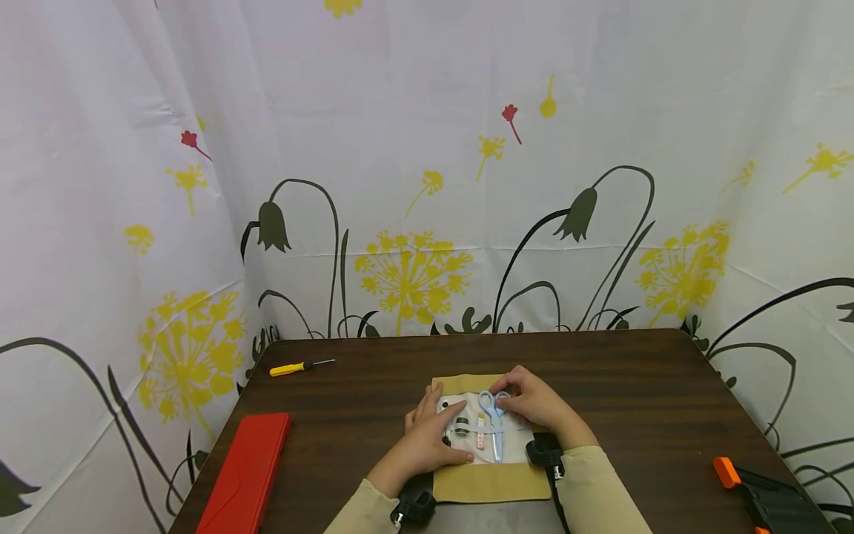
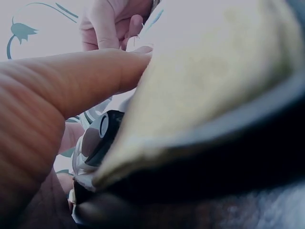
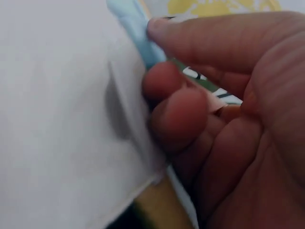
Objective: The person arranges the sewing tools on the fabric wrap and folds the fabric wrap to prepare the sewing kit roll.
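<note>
An unfolded tan sewing kit pouch (image 1: pixel 490 483) with a white lining is held tilted above the table in the head view. Under its strap sit light-blue scissors (image 1: pixel 497 430), a pink-and-white strip (image 1: pixel 480 432) and small dark thread spools (image 1: pixel 462 426). My left hand (image 1: pixel 427 434) grips the pouch's left side, with thumb and a finger spread over the lining. In the left wrist view, a blurred tan flap (image 2: pixel 205 71) covers much of the kit. The right hand (image 1: pixel 534 404) pinches the scissors' handle, its thumb on the blue handle (image 3: pixel 138 31) in the right wrist view.
A yellow screwdriver (image 1: pixel 288 369) lies at the table's back left. A red box (image 1: pixel 245 475) is at the left edge. At the right edge lies a black-and-orange tool (image 1: pixel 767 489). Behind the dark wooden table (image 1: pixel 373 371) hangs a flowered curtain (image 1: pixel 427 148).
</note>
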Demonstrator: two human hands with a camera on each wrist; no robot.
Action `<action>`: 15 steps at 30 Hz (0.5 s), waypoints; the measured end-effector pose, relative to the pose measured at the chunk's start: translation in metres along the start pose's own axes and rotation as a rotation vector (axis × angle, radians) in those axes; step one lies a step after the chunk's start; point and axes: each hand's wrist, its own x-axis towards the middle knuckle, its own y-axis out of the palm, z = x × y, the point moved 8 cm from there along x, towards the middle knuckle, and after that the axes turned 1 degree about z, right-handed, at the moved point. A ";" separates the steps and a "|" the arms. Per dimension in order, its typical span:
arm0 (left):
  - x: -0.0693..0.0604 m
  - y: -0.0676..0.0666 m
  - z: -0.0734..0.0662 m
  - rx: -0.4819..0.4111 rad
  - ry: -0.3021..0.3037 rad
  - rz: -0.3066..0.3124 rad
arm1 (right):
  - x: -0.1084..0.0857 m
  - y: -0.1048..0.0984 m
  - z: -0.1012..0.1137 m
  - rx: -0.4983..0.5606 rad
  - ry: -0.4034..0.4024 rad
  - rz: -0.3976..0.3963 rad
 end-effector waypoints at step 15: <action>0.001 -0.012 -0.003 -0.091 0.128 -0.102 | -0.007 -0.001 0.043 -0.302 -0.034 -0.015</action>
